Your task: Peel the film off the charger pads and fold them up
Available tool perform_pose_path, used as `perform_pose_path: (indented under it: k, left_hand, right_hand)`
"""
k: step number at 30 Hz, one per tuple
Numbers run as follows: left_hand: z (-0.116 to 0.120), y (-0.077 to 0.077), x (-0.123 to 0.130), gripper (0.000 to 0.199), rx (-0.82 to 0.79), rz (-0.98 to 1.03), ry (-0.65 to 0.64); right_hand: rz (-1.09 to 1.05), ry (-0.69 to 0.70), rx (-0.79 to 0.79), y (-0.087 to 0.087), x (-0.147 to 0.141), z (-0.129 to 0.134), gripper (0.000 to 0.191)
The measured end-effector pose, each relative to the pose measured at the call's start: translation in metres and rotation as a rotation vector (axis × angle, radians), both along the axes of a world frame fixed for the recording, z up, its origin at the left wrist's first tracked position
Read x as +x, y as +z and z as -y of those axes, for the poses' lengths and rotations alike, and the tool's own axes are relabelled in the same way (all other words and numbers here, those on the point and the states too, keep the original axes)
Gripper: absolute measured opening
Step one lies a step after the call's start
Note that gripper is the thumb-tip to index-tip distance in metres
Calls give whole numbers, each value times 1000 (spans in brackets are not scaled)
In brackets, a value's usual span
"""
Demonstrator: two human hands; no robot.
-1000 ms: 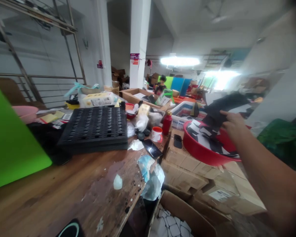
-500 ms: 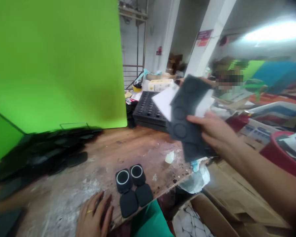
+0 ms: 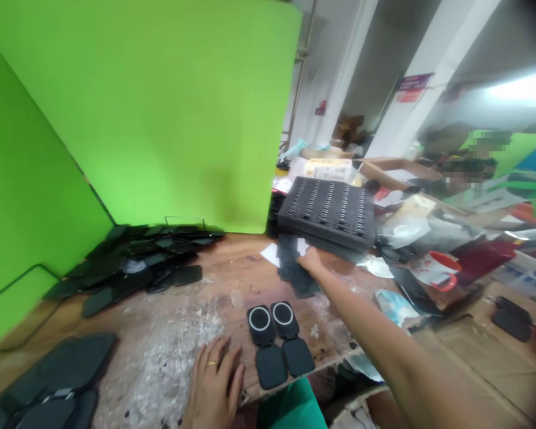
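Observation:
My left hand (image 3: pixel 215 381), a ring on one finger, lies flat on the worn wooden table with its fingers apart, holding nothing. Just right of it, two black folding charger-like pads (image 3: pixel 271 364) lie unfolded side by side, a white ring on the upper half of each. My right hand (image 3: pixel 310 260) reaches out to the far side of the table. It grips dark grey sheets with round outlines (image 3: pixel 292 275), low over the tabletop; whether they touch it I cannot tell. White paper (image 3: pixel 270 254) sticks out beside the sheets.
Behind the sheets stands a black slotted foam tray (image 3: pixel 328 205). A pile of black flat pieces (image 3: pixel 147 259) lies along the green partition (image 3: pixel 183 119); more black pieces (image 3: pixel 58 381) are at near left. A red-and-white mug (image 3: pixel 433 269) and cardboard (image 3: pixel 477 357) are on the right.
My right hand has brought the grey sheets and white paper down from the air to the table by the foam tray. My left hand stays beside the pads. The view has swung left.

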State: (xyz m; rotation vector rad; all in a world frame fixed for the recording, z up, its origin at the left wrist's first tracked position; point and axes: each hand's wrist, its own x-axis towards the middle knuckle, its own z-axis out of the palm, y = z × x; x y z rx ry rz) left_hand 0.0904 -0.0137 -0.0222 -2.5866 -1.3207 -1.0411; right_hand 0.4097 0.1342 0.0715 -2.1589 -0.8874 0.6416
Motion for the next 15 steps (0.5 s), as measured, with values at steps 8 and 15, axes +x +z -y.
perform_pose_path:
  k: [8,15]
  left_hand:
    - [5,7,3,30,-58,-1,-5]
    - [8,15,5,29,-114,14,14]
  right_hand:
    - [459,126,-139,-34,3,19,52]
    - [505,65,-215,-48,16,12,72]
